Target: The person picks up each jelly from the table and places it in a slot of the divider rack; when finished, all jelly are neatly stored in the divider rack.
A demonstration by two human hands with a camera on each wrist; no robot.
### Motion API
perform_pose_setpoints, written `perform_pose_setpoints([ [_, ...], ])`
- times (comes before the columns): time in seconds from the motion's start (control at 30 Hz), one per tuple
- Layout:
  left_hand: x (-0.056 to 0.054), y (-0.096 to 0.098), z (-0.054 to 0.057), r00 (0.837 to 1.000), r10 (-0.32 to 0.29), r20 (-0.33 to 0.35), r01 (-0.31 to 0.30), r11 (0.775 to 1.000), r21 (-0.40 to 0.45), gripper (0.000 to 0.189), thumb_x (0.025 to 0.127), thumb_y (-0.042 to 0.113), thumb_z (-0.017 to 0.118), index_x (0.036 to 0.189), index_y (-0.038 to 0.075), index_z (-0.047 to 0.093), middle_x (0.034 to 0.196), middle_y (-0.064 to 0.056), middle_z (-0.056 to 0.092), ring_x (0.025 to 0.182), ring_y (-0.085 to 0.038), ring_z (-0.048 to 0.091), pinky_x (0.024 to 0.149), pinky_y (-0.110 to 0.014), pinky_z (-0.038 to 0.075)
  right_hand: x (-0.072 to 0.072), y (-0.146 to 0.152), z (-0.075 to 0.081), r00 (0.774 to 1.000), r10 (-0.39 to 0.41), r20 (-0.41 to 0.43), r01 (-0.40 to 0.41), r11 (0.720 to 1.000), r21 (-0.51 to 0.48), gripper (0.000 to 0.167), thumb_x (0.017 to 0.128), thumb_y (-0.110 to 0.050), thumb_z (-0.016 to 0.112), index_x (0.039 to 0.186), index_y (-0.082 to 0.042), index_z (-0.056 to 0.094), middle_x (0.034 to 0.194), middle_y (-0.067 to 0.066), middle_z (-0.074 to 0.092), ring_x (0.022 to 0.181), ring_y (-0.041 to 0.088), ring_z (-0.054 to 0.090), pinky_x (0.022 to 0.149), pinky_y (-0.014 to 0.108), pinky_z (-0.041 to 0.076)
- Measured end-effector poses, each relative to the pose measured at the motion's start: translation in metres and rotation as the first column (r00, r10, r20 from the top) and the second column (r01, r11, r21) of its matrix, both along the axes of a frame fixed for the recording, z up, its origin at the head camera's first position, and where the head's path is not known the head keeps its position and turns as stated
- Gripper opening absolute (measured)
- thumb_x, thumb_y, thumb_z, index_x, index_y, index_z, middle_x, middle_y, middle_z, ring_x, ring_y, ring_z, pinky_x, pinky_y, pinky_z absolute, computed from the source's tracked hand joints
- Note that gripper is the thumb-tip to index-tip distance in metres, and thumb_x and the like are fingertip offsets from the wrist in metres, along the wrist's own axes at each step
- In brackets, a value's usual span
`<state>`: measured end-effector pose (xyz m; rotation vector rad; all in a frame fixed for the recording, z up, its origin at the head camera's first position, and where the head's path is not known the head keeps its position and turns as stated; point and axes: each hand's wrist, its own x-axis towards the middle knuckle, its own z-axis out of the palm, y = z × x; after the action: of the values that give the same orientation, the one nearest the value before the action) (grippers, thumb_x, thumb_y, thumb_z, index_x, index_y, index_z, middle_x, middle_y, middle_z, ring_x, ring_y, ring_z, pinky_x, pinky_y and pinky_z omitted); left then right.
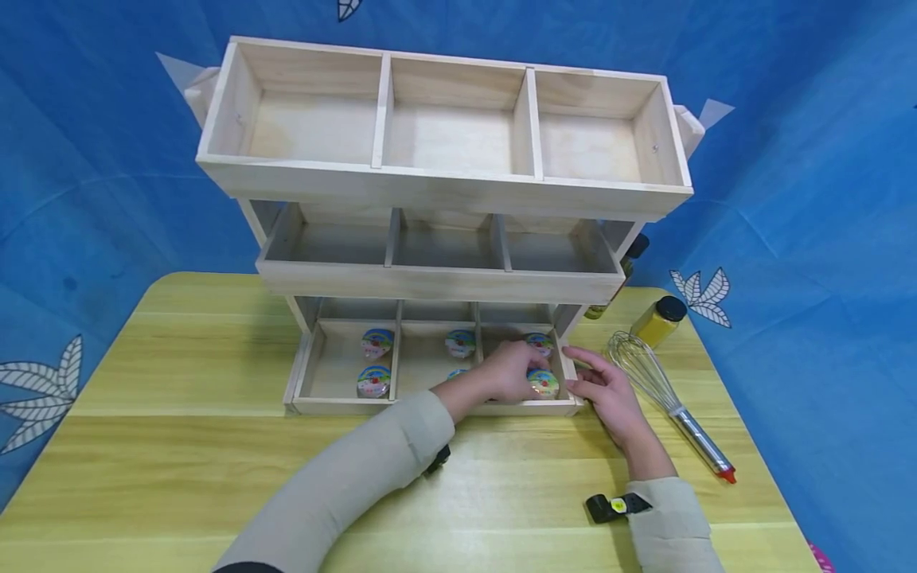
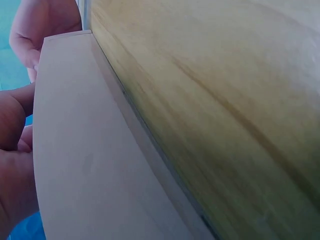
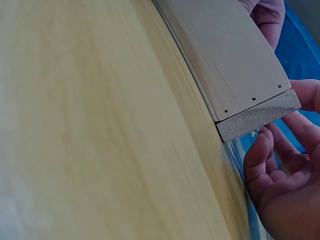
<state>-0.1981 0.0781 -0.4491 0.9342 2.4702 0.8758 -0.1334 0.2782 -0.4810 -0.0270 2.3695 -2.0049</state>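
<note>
In the head view, my left hand (image 1: pixel 507 372) reaches into the right compartment of the bottom tray (image 1: pixel 423 408). Its thumb and index finger are around the front jelly cup (image 1: pixel 543 384), which has a printed round lid. Just behind stands another jelly cup (image 1: pixel 538 344). In the left wrist view, the tray's front board hides the fingertips of the left hand (image 2: pixel 15 175). My right hand (image 1: pixel 609 396) is at the tray's right side, its fingers touching the side board. The right wrist view shows the right hand (image 3: pixel 287 185) by the board's corner, gripping nothing.
Above rise the middle tray (image 1: pixel 437 280) and top tray (image 1: pixel 444 183) of the wooden rack. More jelly cups (image 1: pixel 374 382) sit in the left and middle compartments. A whisk (image 1: pixel 673 407), a yellow jar (image 1: pixel 657 320) and a dark-capped bottle (image 1: pixel 632 253) are at the right.
</note>
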Motion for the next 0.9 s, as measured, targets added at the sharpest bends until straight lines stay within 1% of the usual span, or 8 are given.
perform_pose_setpoints([
  [0.27, -0.003, 0.001, 0.002, 0.999, 0.003, 0.047, -0.003, 1.000, 0.007, 0.053, 0.074, 0.010, 0.089, 0.123, 0.005, 0.069, 0.117, -0.004, 0.071, 0.108, -0.013, 0.064, 0.094, -0.017, 0.045, -0.003, 0.002, -0.001, 1.000, -0.001, 0.006, 0.001, 1.000, -0.002, 0.051, 0.091, 0.001, 0.068, 0.140, 0.003, 0.053, 0.138, 0.018, 0.051, 0.098, 0.015, 0.062, 0.077, 0.024, 0.053],
  [0.43, -0.002, -0.003, 0.006, 0.995, 0.026, 0.093, -0.028, 0.999, 0.028, 0.059, 0.073, 0.003, 0.088, 0.128, 0.003, 0.066, 0.122, -0.005, 0.068, 0.111, -0.016, 0.063, 0.094, -0.020, 0.047, -0.003, 0.003, -0.002, 1.000, 0.010, -0.004, -0.009, 1.000, 0.014, 0.052, 0.091, 0.002, 0.068, 0.140, 0.004, 0.052, 0.138, 0.021, 0.051, 0.098, 0.014, 0.062, 0.077, 0.024, 0.053],
  [0.53, 0.000, -0.012, 0.008, 0.994, 0.023, 0.108, -0.032, 0.996, 0.081, 0.066, 0.072, -0.004, 0.085, 0.133, 0.004, 0.062, 0.127, -0.006, 0.066, 0.110, -0.019, 0.063, 0.090, -0.021, 0.050, -0.003, 0.001, 0.002, 1.000, 0.003, 0.016, -0.004, 0.998, 0.065, 0.051, 0.091, 0.001, 0.069, 0.140, 0.002, 0.054, 0.132, 0.024, 0.054, 0.097, 0.016, 0.063, 0.074, 0.024, 0.053],
  [0.6, 0.003, -0.020, 0.011, 0.995, 0.022, 0.098, -0.034, 0.991, 0.126, 0.067, 0.072, -0.005, 0.084, 0.135, 0.005, 0.061, 0.129, -0.006, 0.065, 0.109, -0.019, 0.064, 0.087, -0.021, 0.051, -0.004, -0.001, 0.008, 0.999, -0.011, 0.051, 0.006, 0.994, 0.109, 0.050, 0.091, -0.003, 0.070, 0.140, -0.001, 0.055, 0.130, 0.024, 0.055, 0.100, 0.019, 0.061, 0.075, 0.025, 0.053],
  [0.67, 0.006, -0.030, 0.015, 0.996, 0.036, 0.080, -0.050, 0.984, 0.170, 0.063, 0.075, -0.003, 0.082, 0.134, 0.006, 0.062, 0.128, -0.007, 0.065, 0.107, -0.022, 0.065, 0.084, -0.021, 0.052, -0.004, -0.003, 0.015, 0.997, -0.033, 0.074, 0.020, 0.985, 0.170, 0.050, 0.092, -0.007, 0.069, 0.140, -0.004, 0.056, 0.131, 0.023, 0.055, 0.107, 0.025, 0.059, 0.079, 0.028, 0.052],
  [0.73, 0.011, -0.041, 0.020, 0.996, 0.066, 0.064, -0.078, 0.973, 0.215, 0.059, 0.079, 0.001, 0.081, 0.135, 0.004, 0.061, 0.127, -0.010, 0.065, 0.107, -0.024, 0.064, 0.086, -0.024, 0.052, -0.004, -0.006, 0.022, 0.995, -0.061, 0.077, 0.043, 0.975, 0.218, 0.050, 0.094, -0.010, 0.068, 0.142, -0.006, 0.054, 0.136, 0.021, 0.051, 0.116, 0.030, 0.054, 0.086, 0.034, 0.051],
  [0.8, 0.017, -0.052, 0.025, 0.993, 0.106, 0.043, -0.114, 0.961, 0.251, 0.058, 0.084, 0.006, 0.078, 0.138, 0.002, 0.057, 0.130, -0.012, 0.063, 0.111, -0.027, 0.063, 0.090, -0.028, 0.052, -0.002, -0.010, 0.028, 0.995, -0.094, 0.028, 0.083, 0.963, 0.256, 0.050, 0.095, -0.012, 0.066, 0.143, -0.005, 0.052, 0.143, 0.019, 0.047, 0.126, 0.035, 0.047, 0.095, 0.042, 0.048],
  [0.9, 0.030, -0.072, 0.034, 0.985, 0.172, -0.020, -0.159, 0.943, 0.293, 0.066, 0.088, 0.016, 0.076, 0.145, -0.002, 0.047, 0.135, -0.016, 0.059, 0.119, -0.031, 0.058, 0.099, -0.037, 0.048, 0.004, -0.016, 0.036, 0.983, -0.152, -0.100, 0.176, 0.939, 0.296, 0.051, 0.096, -0.013, 0.066, 0.144, -0.004, 0.051, 0.150, 0.016, 0.043, 0.135, 0.037, 0.038, 0.104, 0.053, 0.040],
])
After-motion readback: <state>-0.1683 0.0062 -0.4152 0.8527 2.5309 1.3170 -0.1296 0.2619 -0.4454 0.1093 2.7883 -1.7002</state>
